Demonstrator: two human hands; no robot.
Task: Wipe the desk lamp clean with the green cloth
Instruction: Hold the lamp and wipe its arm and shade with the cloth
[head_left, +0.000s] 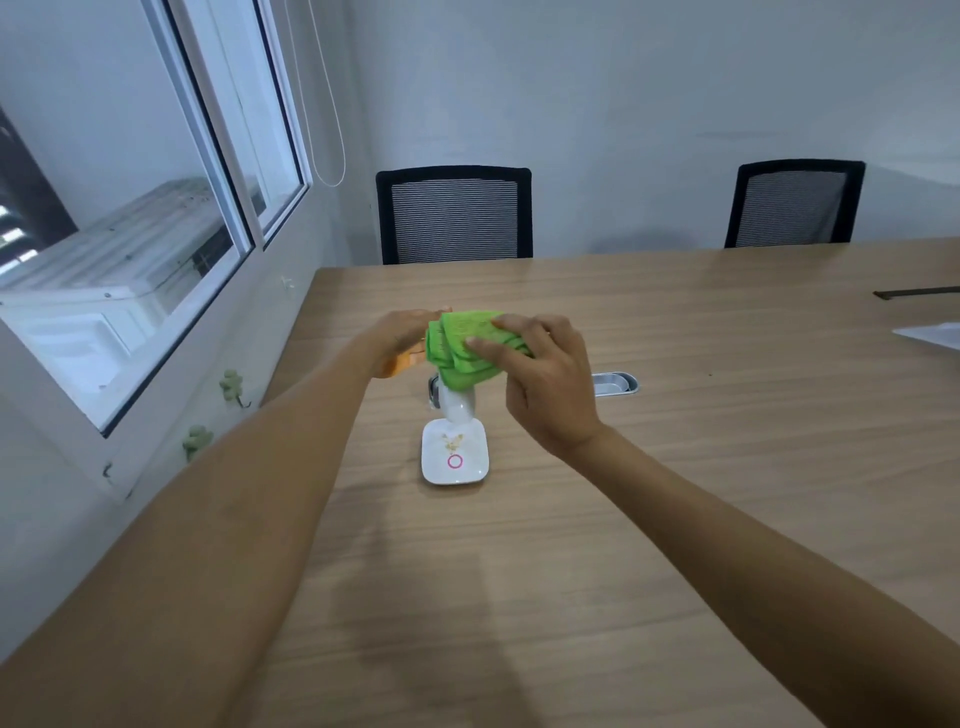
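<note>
Cloth on the lamp's top, both my hands at it.

My right hand (545, 384) presses the bunched green cloth (470, 345) over the top of the white lamp (456, 452), fingers (511, 327) spread and gripping the folds. My left hand (402, 338) is curled against the far left side of the cloth; whether it grips the cloth or the lamp head I cannot tell. The lamp's square base, with a pink ring on it, stands on the wooden worktop (675, 441). Behind the lamp a metal cable tray (615, 383) is sunk into the worktop; I can't see its contents. Two chairs (454, 213) stand at the far edge.
</note>
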